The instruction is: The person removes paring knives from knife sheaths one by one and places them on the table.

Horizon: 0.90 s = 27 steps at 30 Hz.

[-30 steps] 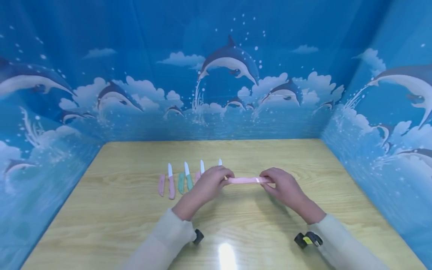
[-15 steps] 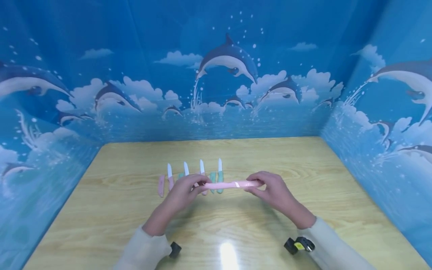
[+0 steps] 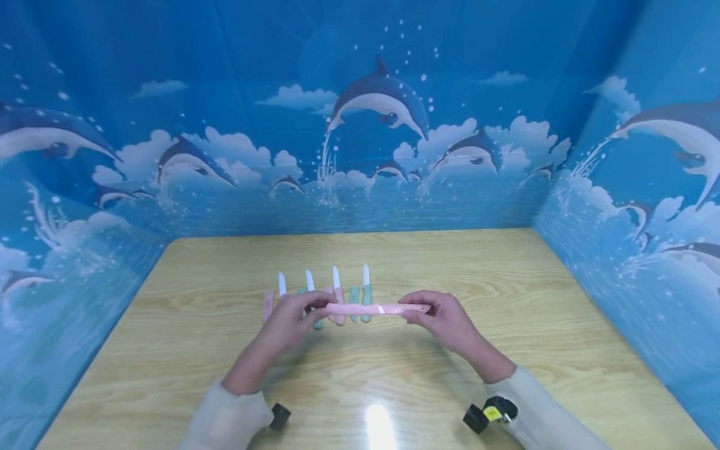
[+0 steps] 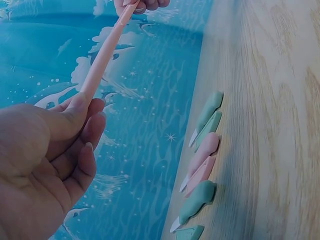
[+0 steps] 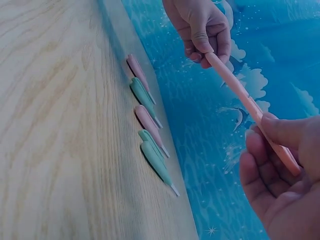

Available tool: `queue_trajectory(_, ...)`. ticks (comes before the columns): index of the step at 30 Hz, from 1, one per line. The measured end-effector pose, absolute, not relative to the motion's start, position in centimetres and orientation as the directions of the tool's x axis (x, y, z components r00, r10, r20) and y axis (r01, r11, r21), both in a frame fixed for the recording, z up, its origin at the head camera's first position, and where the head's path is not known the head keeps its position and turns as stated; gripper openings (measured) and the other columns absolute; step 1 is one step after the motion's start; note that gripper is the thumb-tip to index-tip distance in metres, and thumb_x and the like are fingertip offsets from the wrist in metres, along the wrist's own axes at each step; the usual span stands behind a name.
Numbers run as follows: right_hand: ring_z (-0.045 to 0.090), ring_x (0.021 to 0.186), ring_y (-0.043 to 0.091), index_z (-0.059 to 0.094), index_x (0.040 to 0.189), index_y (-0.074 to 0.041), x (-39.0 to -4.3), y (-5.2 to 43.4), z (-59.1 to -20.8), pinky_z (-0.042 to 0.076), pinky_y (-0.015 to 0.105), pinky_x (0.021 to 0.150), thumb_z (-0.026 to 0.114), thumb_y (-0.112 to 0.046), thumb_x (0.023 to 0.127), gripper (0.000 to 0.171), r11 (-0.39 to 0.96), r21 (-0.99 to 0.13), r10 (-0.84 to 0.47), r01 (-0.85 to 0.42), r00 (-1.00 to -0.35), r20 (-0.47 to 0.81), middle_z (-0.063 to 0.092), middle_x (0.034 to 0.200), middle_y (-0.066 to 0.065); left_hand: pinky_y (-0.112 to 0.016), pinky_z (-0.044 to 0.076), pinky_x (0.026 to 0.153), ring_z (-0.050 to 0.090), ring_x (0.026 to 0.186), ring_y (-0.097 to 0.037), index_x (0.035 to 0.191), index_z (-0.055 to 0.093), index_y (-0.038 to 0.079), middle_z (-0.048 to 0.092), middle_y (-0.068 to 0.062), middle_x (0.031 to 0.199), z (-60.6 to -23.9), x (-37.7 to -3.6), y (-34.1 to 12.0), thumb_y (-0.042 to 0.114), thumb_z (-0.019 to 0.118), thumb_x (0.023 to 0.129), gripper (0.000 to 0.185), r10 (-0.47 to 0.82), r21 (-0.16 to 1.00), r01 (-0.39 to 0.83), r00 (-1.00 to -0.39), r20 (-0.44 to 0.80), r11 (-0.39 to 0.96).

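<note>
Both hands hold a pink paring knife (image 3: 351, 309) level above the table, its blade end in a pink sheath (image 3: 392, 309). A narrow white strip shows between handle and sheath. My left hand (image 3: 289, 317) pinches the handle's end between thumb and fingers. At the other side, my right hand (image 3: 445, 319) pinches the sheath, whose tip pokes out past the fingers. Behind the left hand lies a row of unsheathed knives with white blades, among them a green knife (image 3: 367, 300) and a pink knife (image 3: 337, 290). The left hand partly hides this row.
Loose sheaths lie beside the knives, including a green sheath (image 3: 354, 303) and a pink sheath (image 3: 268, 305). The wooden table (image 3: 450, 262) meets a blue dolphin-print curtain (image 3: 360, 206) at the back and sides.
Both hands have carried the pink knife and sheath left and slightly nearer. The green knife at the row's right end is now uncovered; more of the left-hand knives are hidden.
</note>
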State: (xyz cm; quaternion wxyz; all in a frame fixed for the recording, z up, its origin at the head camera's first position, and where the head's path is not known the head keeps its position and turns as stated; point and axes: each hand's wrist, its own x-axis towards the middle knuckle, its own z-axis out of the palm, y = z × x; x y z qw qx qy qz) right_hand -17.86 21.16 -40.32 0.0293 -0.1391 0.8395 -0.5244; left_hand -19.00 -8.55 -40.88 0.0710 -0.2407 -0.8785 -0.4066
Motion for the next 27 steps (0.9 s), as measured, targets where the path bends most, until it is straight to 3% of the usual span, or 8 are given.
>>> queue_trajectory(4,0.058,0.066,0.02,0.071,0.108,-0.004,-17.9,21.2,-40.3,0.045,0.02,0.05,0.072,-0.016,0.088,0.023,0.404,-0.894,-0.247,-0.196,-0.964,0.1,0.069,0.088,0.01,-0.021,0.052,0.061,0.06,0.072,-0.01,0.102,0.072,0.009,0.073,-0.001,0.091,-40.8,-19.0,-8.6,0.005,0.071,0.087,0.016,0.379,0.694,0.466,-0.879,0.29,0.55)
queue_trajectory(8,0.064,0.074,0.025,0.069,0.108,-0.003,-18.4,21.3,-40.3,0.056,0.028,0.061,0.072,-0.015,0.088,0.023,0.352,-0.923,-0.199,-0.157,-0.976,0.09,0.068,0.089,0.009,-0.021,0.053,0.065,0.062,0.075,-0.009,0.099,0.071,0.009,0.071,0.002,0.087,-41.3,-19.1,-8.2,0.012,0.071,0.089,0.01,0.442,0.722,0.447,-0.871,0.216,0.528)
queue_trajectory(12,0.069,0.082,0.025,0.062,0.115,-0.001,-19.1,21.1,-40.0,0.06,0.037,0.079,0.071,-0.012,0.089,0.029,0.228,-0.971,-0.138,-0.07,-0.99,0.039,0.07,0.092,0.011,-0.025,0.057,0.078,0.065,0.084,-0.01,0.101,0.07,0.01,0.071,0.003,0.09,-41.9,-19.0,-7.5,0.019,0.07,0.09,0.014,0.472,0.785,0.361,-0.876,0.1,0.504)
queue_trajectory(15,0.071,0.084,0.021,0.057,0.118,0.002,-19.8,20.8,-39.9,0.058,0.038,0.084,0.069,-0.008,0.09,0.032,0.107,-0.994,-0.111,0.005,-0.994,-0.017,0.072,0.094,0.012,-0.029,0.057,0.082,0.066,0.087,-0.013,0.105,0.07,0.009,0.071,0.002,0.092,-42.4,-18.8,-6.7,0.019,0.071,0.089,0.019,0.498,0.832,0.294,-0.867,0.025,0.47)
queue_trajectory(20,0.072,0.083,0.018,0.054,0.122,0.009,-20.8,19.4,-39.8,0.058,0.035,0.082,0.065,-0.002,0.091,0.034,-0.086,-0.99,-0.118,0.111,-0.988,-0.1,0.073,0.094,0.011,-0.026,0.058,0.076,0.069,0.083,-0.015,0.102,0.071,0.007,0.073,-0.001,0.09,-43.5,-17.9,-4.6,0.016,0.075,0.085,0.02,0.575,0.918,0.175,-0.815,-0.068,0.357)
queue_trajectory(27,0.072,0.076,0.016,0.059,0.117,0.01,-21.0,16.9,-39.9,0.06,0.033,0.076,0.064,-0.003,0.091,0.029,-0.066,-0.988,-0.191,0.138,-0.974,-0.123,0.073,0.094,0.014,-0.028,0.06,0.069,0.071,0.074,-0.018,0.092,0.071,0.003,0.074,-0.008,0.082,-44.5,-16.1,-1.7,0.009,0.073,0.085,0.009,0.599,0.972,-0.027,-0.783,-0.166,0.234)
